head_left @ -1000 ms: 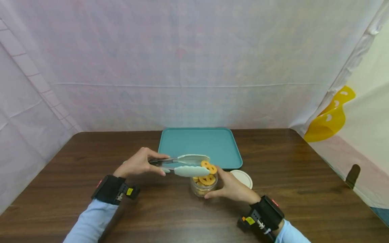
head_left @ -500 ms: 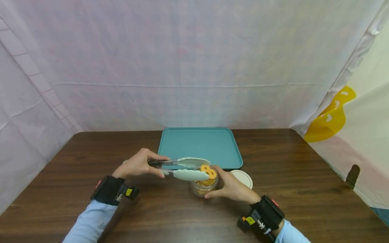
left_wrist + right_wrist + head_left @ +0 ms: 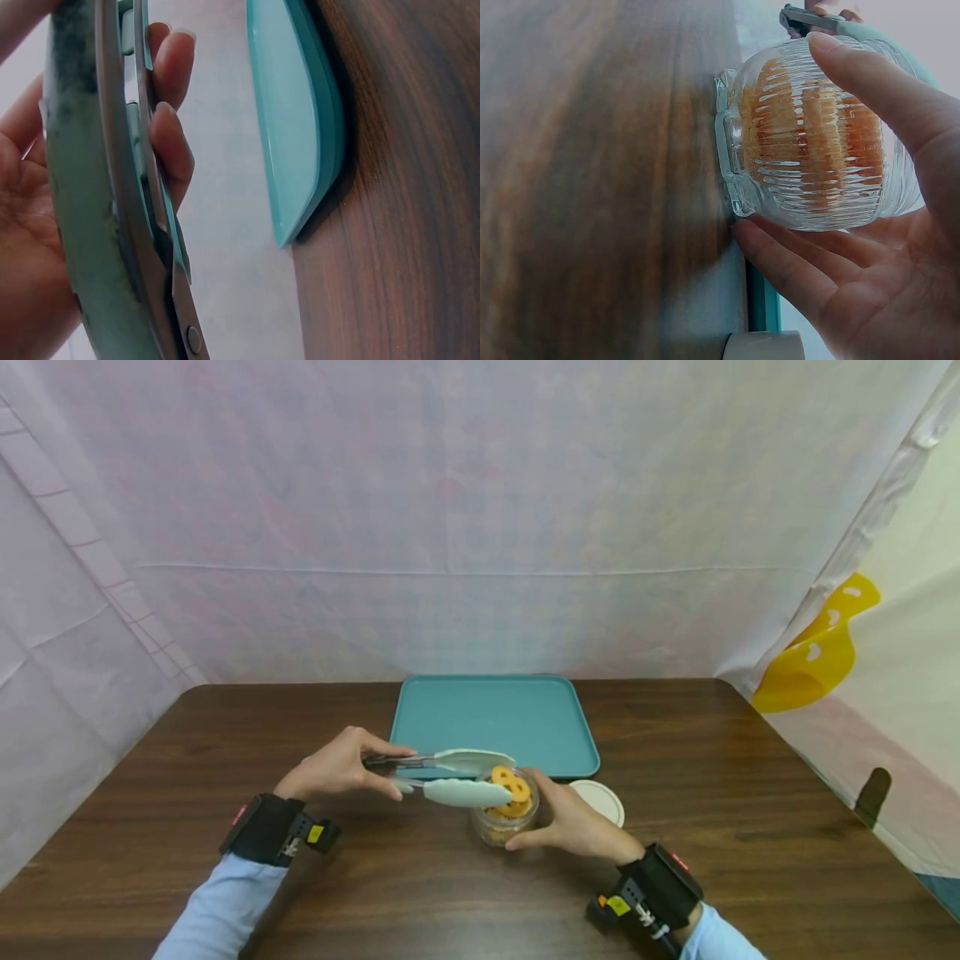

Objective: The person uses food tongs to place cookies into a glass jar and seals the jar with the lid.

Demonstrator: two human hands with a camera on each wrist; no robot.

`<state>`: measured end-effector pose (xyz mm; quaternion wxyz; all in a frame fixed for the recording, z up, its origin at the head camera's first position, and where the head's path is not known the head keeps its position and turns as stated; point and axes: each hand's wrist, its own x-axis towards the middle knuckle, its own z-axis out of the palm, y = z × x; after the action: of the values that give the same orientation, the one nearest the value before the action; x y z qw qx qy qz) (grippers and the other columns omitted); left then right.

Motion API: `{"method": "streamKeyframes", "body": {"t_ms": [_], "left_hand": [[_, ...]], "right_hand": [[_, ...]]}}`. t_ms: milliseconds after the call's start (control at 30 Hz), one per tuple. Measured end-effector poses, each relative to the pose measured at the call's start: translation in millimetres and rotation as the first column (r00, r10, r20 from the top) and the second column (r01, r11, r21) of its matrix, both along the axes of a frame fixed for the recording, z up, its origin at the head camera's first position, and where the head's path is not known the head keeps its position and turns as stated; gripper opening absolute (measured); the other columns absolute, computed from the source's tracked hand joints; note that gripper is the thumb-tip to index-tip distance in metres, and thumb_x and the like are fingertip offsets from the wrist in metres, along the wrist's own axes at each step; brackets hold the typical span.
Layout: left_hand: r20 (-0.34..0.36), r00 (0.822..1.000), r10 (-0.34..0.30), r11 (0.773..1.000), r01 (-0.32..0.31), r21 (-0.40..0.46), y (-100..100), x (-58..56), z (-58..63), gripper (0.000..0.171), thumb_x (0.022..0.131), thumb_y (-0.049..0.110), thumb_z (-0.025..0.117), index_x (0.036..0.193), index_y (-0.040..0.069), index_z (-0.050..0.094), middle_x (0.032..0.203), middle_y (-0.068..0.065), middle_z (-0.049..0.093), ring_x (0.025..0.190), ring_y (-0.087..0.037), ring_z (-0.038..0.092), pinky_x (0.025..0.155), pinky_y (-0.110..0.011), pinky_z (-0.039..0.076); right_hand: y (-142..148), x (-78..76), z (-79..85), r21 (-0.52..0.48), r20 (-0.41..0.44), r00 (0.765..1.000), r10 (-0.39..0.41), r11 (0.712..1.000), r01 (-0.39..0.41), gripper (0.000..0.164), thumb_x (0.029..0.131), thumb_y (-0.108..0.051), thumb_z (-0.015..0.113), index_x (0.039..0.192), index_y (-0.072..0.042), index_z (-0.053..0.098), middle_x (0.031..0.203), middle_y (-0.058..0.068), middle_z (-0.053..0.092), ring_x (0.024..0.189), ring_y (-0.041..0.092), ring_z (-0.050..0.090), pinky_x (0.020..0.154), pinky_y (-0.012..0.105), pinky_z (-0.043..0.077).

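My left hand (image 3: 341,767) holds a pair of tongs (image 3: 467,792) with pale green scalloped ends, its thumb and fingers on opposite arms. The ends stand apart over the mouth of a ribbed clear glass jar (image 3: 498,833). Yellow pretzel-shaped biscuits (image 3: 512,783) show at the mouth, close to the tong tips; whether the tips touch them I cannot tell. Around the jar's right side curl the thumb and fingers of my right hand (image 3: 573,822). In the right wrist view the jar (image 3: 817,142) stands on the table, with stacked biscuits visible through the glass.
Behind the jar lies a teal tray (image 3: 491,718) on the brown wooden table (image 3: 420,893). A round white lid (image 3: 600,800) rests just beyond my right hand. Pale cloth hangs at the back and sides, with a yellow curled piece (image 3: 810,664) at the right.
The tongs have dipped slightly and shifted a little left. A pretzel-shaped biscuit near their tips has moved down to the jar's mouth. My right hand and the jar have stayed put.
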<state>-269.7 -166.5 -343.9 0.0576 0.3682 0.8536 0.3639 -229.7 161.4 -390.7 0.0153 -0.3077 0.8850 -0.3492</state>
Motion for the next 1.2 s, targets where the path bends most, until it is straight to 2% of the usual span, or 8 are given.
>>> {"method": "streamKeyframes", "body": {"t_ms": [300, 400, 533, 733, 833, 967, 1100, 1200], "left_hand": [[0.083, 0.997, 0.0, 1.0, -0.002, 0.025, -1, 0.3, -1.5, 0.062, 0.066, 0.032, 0.077, 0.119, 0.006, 0.058, 0.112, -0.012, 0.061, 0.079, -0.01, 0.061, 0.067, -0.025, 0.049], [0.089, 0.996, 0.01, 1.0, -0.013, 0.028, -1, 1.3, -0.8, 0.063, 0.065, 0.031, 0.077, 0.119, 0.006, 0.058, 0.104, -0.011, 0.064, 0.077, -0.011, 0.06, 0.065, -0.025, 0.049], [0.092, 0.995, 0.048, 0.998, -0.051, 0.024, 0, 1.7, -0.7, 0.064, 0.065, 0.031, 0.078, 0.12, 0.007, 0.057, 0.089, -0.007, 0.065, 0.073, -0.013, 0.058, 0.06, -0.026, 0.046], [0.063, 0.986, 0.153, 0.987, -0.155, 0.033, -4, 2.5, -1.9, 0.066, 0.065, 0.033, 0.077, 0.121, 0.006, 0.056, 0.099, -0.013, 0.065, 0.075, -0.013, 0.06, 0.064, -0.027, 0.048], [0.053, 0.972, 0.228, 0.972, -0.23, 0.041, -10, 5.0, -2.8, 0.067, 0.066, 0.036, 0.077, 0.122, 0.007, 0.055, 0.099, -0.013, 0.065, 0.076, -0.013, 0.06, 0.066, -0.03, 0.047], [0.04, 0.944, 0.328, 0.944, -0.329, 0.03, -21, 10.1, -2.8, 0.07, 0.065, 0.038, 0.076, 0.124, 0.007, 0.054, 0.09, -0.01, 0.067, 0.073, -0.015, 0.059, 0.06, -0.03, 0.041], [-0.005, 0.911, 0.413, 0.911, -0.413, -0.009, -36, 15.9, -1.6, 0.075, 0.065, 0.039, 0.076, 0.126, 0.003, 0.051, 0.078, -0.005, 0.065, 0.067, -0.015, 0.054, 0.057, -0.028, 0.038], [-0.056, 0.878, 0.475, 0.878, -0.477, -0.043, -49, 20.4, -1.9, 0.079, 0.064, 0.041, 0.077, 0.126, 0.0, 0.05, 0.073, -0.003, 0.064, 0.064, -0.015, 0.049, 0.056, -0.028, 0.036]], "right_hand": [[-1, 3.0, 2.4, -0.005, 0.043, 0.999, -0.008, 1.0, 0.008, 0.084, 0.066, -0.048, 0.072, 0.133, -0.013, 0.035, 0.119, 0.003, 0.054, 0.108, 0.016, 0.051, 0.09, 0.039, 0.04], [-1, 3.4, 2.7, -0.008, 0.044, 0.999, -0.007, 1.0, 0.008, 0.084, 0.066, -0.048, 0.073, 0.133, -0.014, 0.035, 0.119, 0.002, 0.054, 0.107, 0.015, 0.052, 0.089, 0.039, 0.04], [-1, 3.2, 2.7, -0.006, 0.039, 0.999, -0.007, 1.0, 0.007, 0.084, 0.066, -0.048, 0.072, 0.133, -0.015, 0.035, 0.119, 0.003, 0.054, 0.107, 0.016, 0.052, 0.089, 0.039, 0.04], [-1, 3.0, 2.5, 0.002, 0.053, 0.998, -0.018, 1.0, 0.018, 0.085, 0.066, -0.047, 0.072, 0.134, -0.013, 0.034, 0.123, 0.007, 0.052, 0.111, 0.018, 0.05, 0.091, 0.039, 0.039], [-2, 3.2, 2.3, 0.004, 0.067, 0.998, -0.021, 1.0, 0.021, 0.086, 0.067, -0.046, 0.073, 0.134, -0.012, 0.033, 0.124, 0.008, 0.051, 0.112, 0.019, 0.049, 0.092, 0.04, 0.039], [-2, 3.2, 2.2, 0.001, 0.091, 0.996, -0.018, 1.0, 0.018, 0.085, 0.068, -0.044, 0.073, 0.135, -0.013, 0.032, 0.123, 0.006, 0.052, 0.111, 0.019, 0.05, 0.091, 0.04, 0.039], [-1, 2.8, 2.0, 0.005, 0.093, 0.995, -0.021, 1.0, 0.02, 0.085, 0.068, -0.045, 0.073, 0.135, -0.013, 0.031, 0.123, 0.007, 0.052, 0.111, 0.019, 0.05, 0.091, 0.04, 0.039], [-1, 2.5, 1.6, 0.011, 0.085, 0.996, -0.025, 1.0, 0.024, 0.086, 0.068, -0.046, 0.072, 0.135, -0.013, 0.032, 0.123, 0.007, 0.051, 0.111, 0.02, 0.05, 0.091, 0.04, 0.039]]}}
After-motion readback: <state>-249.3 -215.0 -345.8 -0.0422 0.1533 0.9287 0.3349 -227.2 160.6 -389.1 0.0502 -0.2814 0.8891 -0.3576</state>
